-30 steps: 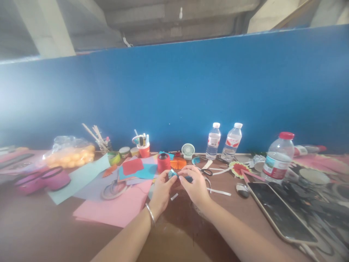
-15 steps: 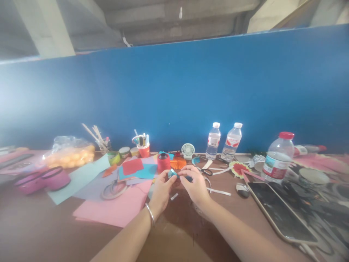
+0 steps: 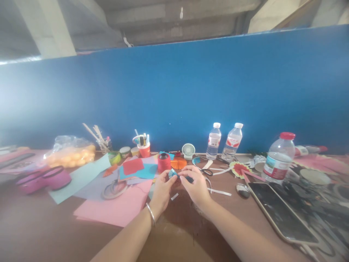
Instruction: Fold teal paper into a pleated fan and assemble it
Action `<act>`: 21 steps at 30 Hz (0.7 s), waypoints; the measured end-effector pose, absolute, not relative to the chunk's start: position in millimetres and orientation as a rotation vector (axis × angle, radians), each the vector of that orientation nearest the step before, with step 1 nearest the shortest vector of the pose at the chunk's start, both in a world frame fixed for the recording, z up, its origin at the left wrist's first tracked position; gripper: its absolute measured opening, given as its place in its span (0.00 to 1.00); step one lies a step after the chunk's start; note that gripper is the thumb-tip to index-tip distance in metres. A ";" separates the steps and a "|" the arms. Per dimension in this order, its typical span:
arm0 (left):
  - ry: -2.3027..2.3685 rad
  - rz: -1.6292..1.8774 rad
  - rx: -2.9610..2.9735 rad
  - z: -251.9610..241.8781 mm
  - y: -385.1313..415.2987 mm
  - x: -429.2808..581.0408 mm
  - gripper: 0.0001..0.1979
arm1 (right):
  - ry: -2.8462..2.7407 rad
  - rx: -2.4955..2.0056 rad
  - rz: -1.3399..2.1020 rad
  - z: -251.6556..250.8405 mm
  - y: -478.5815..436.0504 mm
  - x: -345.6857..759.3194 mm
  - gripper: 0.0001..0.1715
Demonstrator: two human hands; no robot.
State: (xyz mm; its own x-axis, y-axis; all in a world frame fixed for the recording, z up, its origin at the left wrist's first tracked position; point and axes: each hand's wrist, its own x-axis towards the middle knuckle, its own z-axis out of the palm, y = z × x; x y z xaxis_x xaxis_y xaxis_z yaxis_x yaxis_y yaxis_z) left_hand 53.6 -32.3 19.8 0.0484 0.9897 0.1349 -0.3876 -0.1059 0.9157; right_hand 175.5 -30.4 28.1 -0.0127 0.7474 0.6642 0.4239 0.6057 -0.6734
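Note:
Between my two hands, above the brown table, is a small pleated strip of blue paper (image 3: 172, 173). My left hand (image 3: 161, 189) pinches its left side between thumb and fingers; a silver bangle circles that wrist. At the paper's right end, the thumb and fingertips of my right hand (image 3: 196, 185) are closed on it. Part of the paper is hidden by the fingers. Just behind my left fingertips stands a red spool of thread (image 3: 164, 164). An orange pleated paper fan (image 3: 178, 163) lies behind the paper.
Left lie pink sheets (image 3: 109, 211), a ring of tape (image 3: 107, 192) and a purple pouch (image 3: 58, 179). Scissors (image 3: 207, 171) and white strips (image 3: 221, 192) are right of my hands. Bottles (image 3: 213, 143), a small fan (image 3: 188, 151) and a phone (image 3: 280, 209) stand or lie farther out.

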 end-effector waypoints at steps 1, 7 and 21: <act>0.795 1.400 1.028 20.0 -32.5 53.6 0.11 | -1.650 -0.992 0.315 27.8 -30.5 175.4 0.09; 0.768 1.389 0.993 23.8 -34.8 54.5 0.11 | -1.752 -0.992 0.067 22.9 -28.9 175.1 0.09; 0.830 1.440 1.008 24.5 -34.4 55.2 0.12 | -1.895 -1.008 -0.233 28.4 -33.6 178.8 0.11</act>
State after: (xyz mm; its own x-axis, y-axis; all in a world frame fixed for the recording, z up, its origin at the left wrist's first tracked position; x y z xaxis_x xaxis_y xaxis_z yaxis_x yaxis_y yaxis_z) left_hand 55.2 -34.4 24.5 0.0022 0.9920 0.1266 -0.3882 -0.1158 0.9143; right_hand 178.8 -33.6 28.4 -0.2163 0.5474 0.8084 0.7271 0.6429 -0.2408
